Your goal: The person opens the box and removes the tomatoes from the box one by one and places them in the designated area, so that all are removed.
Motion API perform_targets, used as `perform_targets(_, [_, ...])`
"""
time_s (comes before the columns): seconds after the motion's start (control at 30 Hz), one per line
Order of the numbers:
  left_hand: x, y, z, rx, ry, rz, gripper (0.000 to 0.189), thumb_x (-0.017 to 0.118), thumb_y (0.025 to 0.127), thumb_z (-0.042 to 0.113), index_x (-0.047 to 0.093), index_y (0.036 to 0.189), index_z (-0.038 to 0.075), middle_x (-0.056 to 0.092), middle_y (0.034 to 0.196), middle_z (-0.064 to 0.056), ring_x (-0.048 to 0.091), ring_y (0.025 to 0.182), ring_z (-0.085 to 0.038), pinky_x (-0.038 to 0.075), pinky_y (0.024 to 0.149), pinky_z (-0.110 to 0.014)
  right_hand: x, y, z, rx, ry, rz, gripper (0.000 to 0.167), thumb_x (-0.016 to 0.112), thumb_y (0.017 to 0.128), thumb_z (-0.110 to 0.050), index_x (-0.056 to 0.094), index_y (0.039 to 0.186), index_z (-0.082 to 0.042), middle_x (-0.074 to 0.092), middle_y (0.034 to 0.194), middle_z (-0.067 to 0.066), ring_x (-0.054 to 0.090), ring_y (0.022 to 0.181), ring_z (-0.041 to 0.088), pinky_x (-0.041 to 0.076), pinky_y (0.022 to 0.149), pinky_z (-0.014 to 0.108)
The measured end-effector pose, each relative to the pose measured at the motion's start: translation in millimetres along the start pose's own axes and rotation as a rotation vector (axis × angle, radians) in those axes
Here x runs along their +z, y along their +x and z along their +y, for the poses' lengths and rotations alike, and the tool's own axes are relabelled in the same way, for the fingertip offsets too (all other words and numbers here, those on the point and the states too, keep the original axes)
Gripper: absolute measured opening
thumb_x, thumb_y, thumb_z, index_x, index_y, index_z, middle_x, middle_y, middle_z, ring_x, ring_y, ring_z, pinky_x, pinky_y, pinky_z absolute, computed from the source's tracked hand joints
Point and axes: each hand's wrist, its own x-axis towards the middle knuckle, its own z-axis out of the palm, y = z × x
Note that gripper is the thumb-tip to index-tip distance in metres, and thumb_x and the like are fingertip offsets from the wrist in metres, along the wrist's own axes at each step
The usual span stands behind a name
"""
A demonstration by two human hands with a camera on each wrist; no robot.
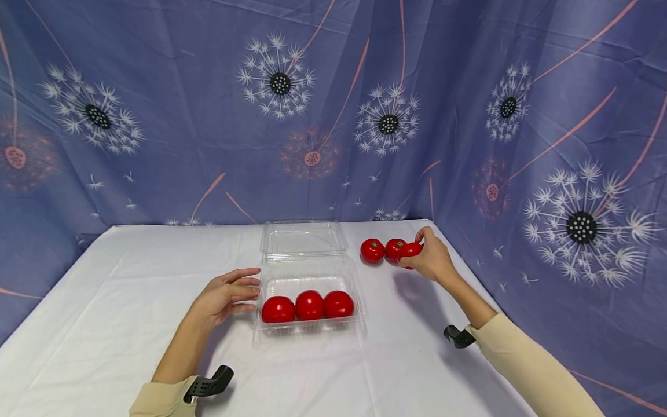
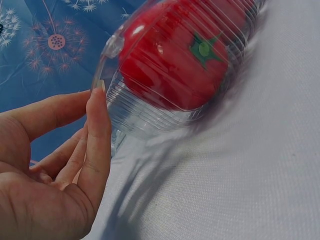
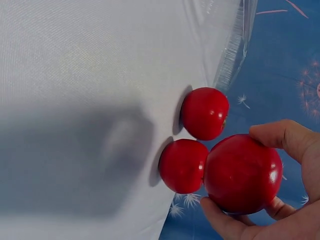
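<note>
A clear plastic clamshell box (image 1: pixel 312 284) sits on the white cloth, lid (image 1: pixel 304 238) folded back away from me. Three red tomatoes (image 1: pixel 310 305) stand in a row along its near side. My left hand (image 1: pixel 225 295) is at the box's left side, fingers extended and fingertips right at the rim, as the left wrist view also shows. At the right, my right hand (image 1: pixel 435 259) grips a tomato (image 3: pixel 242 172) between thumb and fingers. Beside it on the cloth are two more tomatoes, one at the left (image 1: pixel 372 251) and one partly hidden behind the held one (image 1: pixel 394 248).
White cloth (image 1: pixel 130 295) covers the table. Behind it and along the right side hangs a blue curtain (image 1: pixel 208 116) printed with dandelions. Each forearm has a beige sleeve (image 1: pixel 531 365) with a black wrist mount (image 1: pixel 209 385).
</note>
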Motion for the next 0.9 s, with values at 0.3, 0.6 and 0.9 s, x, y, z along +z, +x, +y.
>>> perform_targets(0.3, [1.0,-1.0,1.0,-0.003,-0.002,0.0,0.046,0.066,0.091,0.0,0.061,0.136,0.011,0.069,0.111,0.001,0.069,0.088,-0.015,0.063,0.073,-0.03,4.6,0.2,-0.7,0.01,0.015,-0.033,0.077,0.084,0.073,-0.022,0.051,0.138,0.004,0.043,0.127,0.032,0.046,0.116,0.042,0.049,0.098,0.054])
perform_targets(0.6, [1.2,-1.6,-0.5,-0.003,0.002,-0.001,0.053,0.066,0.091,0.0,0.054,0.143,0.005,0.067,0.114,-0.001,0.069,0.09,-0.017,0.063,0.074,-0.03,13.1,-4.4,-2.5,-0.018,0.033,-0.016,0.07,0.088,0.074,-0.027,0.06,0.129,0.006,0.046,0.122,0.03,0.047,0.117,0.044,0.049,0.098,0.058])
perform_targets(0.9, [0.6,-0.5,-0.3,-0.002,-0.002,0.002,0.056,0.066,0.091,0.0,0.052,0.145,0.004,0.068,0.114,-0.001,0.069,0.09,-0.016,0.063,0.073,-0.03,20.7,-7.2,-12.1,-0.077,0.033,0.01,0.067,0.086,0.077,-0.027,0.062,0.132,0.002,0.054,0.119,0.026,0.056,0.111,0.042,0.05,0.096,0.056])
